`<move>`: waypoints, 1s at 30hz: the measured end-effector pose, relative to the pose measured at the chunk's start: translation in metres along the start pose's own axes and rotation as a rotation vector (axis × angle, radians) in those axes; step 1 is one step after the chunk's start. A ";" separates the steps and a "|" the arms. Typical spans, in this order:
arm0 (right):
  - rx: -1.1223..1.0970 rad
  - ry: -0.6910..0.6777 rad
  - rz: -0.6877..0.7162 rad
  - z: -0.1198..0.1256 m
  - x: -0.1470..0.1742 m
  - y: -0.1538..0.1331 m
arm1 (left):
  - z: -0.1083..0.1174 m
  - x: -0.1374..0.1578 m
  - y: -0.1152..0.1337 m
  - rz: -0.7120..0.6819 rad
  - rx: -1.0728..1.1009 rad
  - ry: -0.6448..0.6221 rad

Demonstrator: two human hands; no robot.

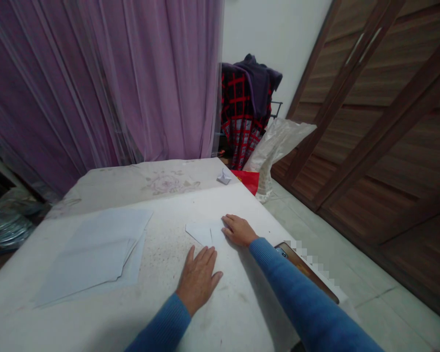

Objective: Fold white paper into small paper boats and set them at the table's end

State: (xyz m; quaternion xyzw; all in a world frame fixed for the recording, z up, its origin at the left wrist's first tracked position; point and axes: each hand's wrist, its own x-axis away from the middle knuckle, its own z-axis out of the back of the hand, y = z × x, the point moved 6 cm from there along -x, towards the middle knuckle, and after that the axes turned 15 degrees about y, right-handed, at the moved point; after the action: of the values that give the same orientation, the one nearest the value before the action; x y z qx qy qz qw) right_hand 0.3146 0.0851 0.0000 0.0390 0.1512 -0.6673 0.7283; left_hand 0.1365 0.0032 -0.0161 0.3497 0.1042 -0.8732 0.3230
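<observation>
A small folded piece of white paper (200, 231) lies flat on the white table, with a dark crease line or slit near its middle. My left hand (198, 275) rests palm down just below it, fingers stretched out and fingertips at its near edge. At its right side is my right hand (238, 230), also palm down, with fingers extended over or beside the paper's edge. Neither hand grips anything that I can see. Part of the paper's right end is hard to tell from the white table.
A stack of white sheets (95, 247) lies on the left of the table (161, 318). A small folded paper shape (224, 176) sits near the far right corner. Along the right edge is a phone (308, 271). Beyond stand a red bag (247, 181) and a whitish plastic sack (278, 146).
</observation>
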 end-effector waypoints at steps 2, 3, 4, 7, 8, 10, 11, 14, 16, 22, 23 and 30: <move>-0.006 -0.007 0.002 0.005 -0.011 -0.003 | -0.001 0.001 0.000 0.004 -0.004 0.022; -0.006 -0.015 -0.002 0.006 -0.017 -0.004 | -0.001 0.002 0.000 0.007 -0.006 0.031; -0.006 -0.025 -0.009 0.006 -0.022 -0.005 | -0.001 0.003 0.000 0.008 -0.009 0.040; -0.005 -0.060 -0.042 0.006 -0.034 -0.006 | -0.001 0.004 0.001 -0.001 -0.027 0.065; -0.008 -0.073 -0.059 0.006 -0.037 -0.006 | -0.001 0.004 0.002 -0.005 -0.032 0.071; -0.023 -0.109 -0.099 0.004 -0.042 -0.003 | -0.001 0.005 0.002 -0.007 -0.036 0.078; -0.037 -0.130 -0.119 0.003 -0.044 -0.001 | -0.001 0.005 0.002 -0.004 -0.036 0.080; -0.093 -0.184 -0.164 -0.001 -0.046 0.004 | -0.001 0.005 0.001 0.007 -0.035 0.085; -0.129 -0.202 -0.189 -0.002 -0.047 0.007 | 0.000 0.005 0.001 0.008 -0.036 0.086; -0.293 -0.204 -0.297 -0.001 -0.041 0.015 | 0.001 0.005 0.000 0.022 -0.043 0.076; -0.338 -0.202 -0.320 -0.001 -0.039 0.016 | 0.001 0.005 0.000 0.028 -0.049 0.076; -0.691 -0.101 -0.591 -0.007 -0.012 0.020 | 0.005 0.004 -0.004 0.010 -0.104 0.099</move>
State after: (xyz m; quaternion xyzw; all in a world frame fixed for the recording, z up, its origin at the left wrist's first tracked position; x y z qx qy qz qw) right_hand 0.3325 0.1010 -0.0066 -0.2835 0.3341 -0.7577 0.4836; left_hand 0.1287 0.0025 -0.0151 0.3757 0.1637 -0.8465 0.3398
